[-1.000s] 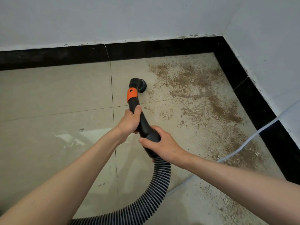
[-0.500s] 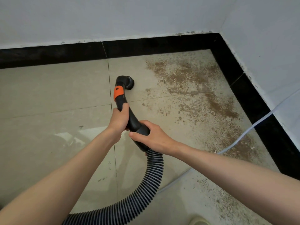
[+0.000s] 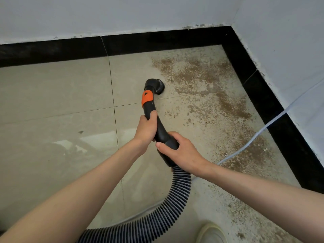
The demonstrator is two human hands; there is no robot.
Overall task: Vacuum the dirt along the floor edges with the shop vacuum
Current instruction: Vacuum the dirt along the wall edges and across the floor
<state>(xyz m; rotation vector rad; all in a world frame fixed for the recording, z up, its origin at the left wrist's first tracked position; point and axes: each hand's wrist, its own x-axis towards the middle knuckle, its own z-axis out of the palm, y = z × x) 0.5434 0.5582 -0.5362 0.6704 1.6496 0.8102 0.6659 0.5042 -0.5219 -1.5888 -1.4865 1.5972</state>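
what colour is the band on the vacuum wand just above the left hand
Bright orange band on the black wand, clearest in the head view.

Single head view, looking forward and down, close over floor [image 3: 52, 120] toward wall corner [image 3: 235, 25].

Ribbed hose [image 3: 177, 197] runs off the bottom edge; the vacuum body is out of frame. Shoe [image 3: 211, 233] toe only, rest cut off below. White cord [image 3: 252, 137] leaves at the right edge, and its near end passes behind the right hand [image 3: 182, 151]. Brush head [image 3: 157, 85] underside hidden against the floor. Left hand [image 3: 146, 128] fingers wrapped out of sight behind the wand [image 3: 158, 127].
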